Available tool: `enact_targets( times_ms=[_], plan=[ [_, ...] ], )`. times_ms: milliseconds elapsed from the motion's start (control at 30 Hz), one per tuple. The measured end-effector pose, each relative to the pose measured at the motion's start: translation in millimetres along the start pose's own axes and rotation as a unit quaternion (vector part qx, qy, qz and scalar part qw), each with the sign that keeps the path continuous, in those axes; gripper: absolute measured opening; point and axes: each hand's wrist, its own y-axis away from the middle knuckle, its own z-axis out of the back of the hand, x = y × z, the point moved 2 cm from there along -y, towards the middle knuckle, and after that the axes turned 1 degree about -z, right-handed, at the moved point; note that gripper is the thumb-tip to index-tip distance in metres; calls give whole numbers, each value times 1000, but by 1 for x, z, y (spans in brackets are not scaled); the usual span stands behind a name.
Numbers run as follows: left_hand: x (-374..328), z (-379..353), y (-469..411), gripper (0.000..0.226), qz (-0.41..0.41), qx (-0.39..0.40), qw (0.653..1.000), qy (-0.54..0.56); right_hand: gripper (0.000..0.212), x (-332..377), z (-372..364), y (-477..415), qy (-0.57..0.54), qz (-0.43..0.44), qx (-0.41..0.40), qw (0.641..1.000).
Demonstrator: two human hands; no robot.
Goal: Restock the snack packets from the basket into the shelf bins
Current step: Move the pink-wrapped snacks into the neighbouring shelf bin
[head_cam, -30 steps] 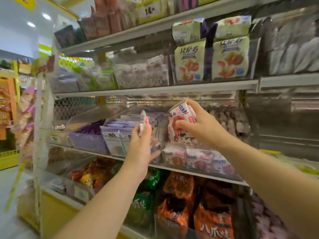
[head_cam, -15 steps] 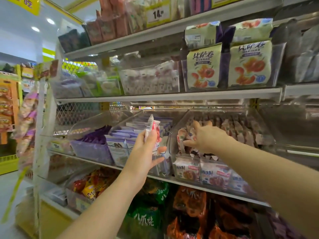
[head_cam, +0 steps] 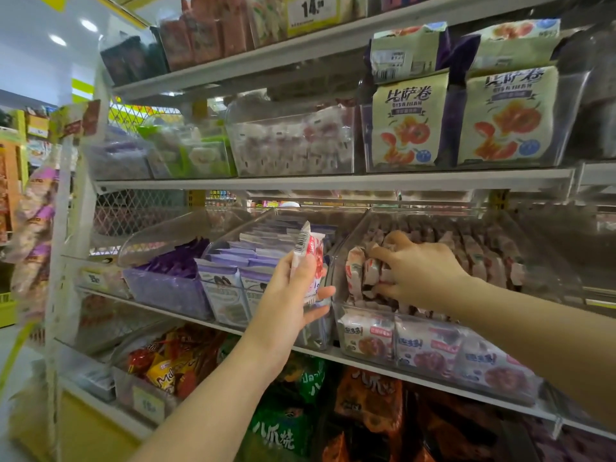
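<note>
Head view, left hand holding one snack packet upright, fingers curled round it, just before the purple-packet bin, right hand inside the clear bin on the middle shelf, fingers gripping the row of packets there

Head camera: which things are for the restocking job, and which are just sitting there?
For the job: left hand holding a snack packet; right hand gripping the binned packets; their clear bin.
Just sitting: purple packets; pizza-roll bags; price tag; orange bags.
</note>
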Motion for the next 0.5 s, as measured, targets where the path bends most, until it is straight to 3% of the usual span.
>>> enact_targets(
  times_ms=[100,233,300,500],
  plan=[
    [2,2,1,42,5,7,1000,1,72,4,-4,-7,-19,-4,3,1000],
    [3,4,1,44,20,5,1000,9,95,-17,1,-11,-117,56,110,985],
    [4,5,-1,49,20,0,1000,15,95,-30,1,-9,-147,75,139,977],
    [6,-2,-5,50,55,-13,997,48,82,-23,-21,-3,-174,45,75,981]
  ],
)
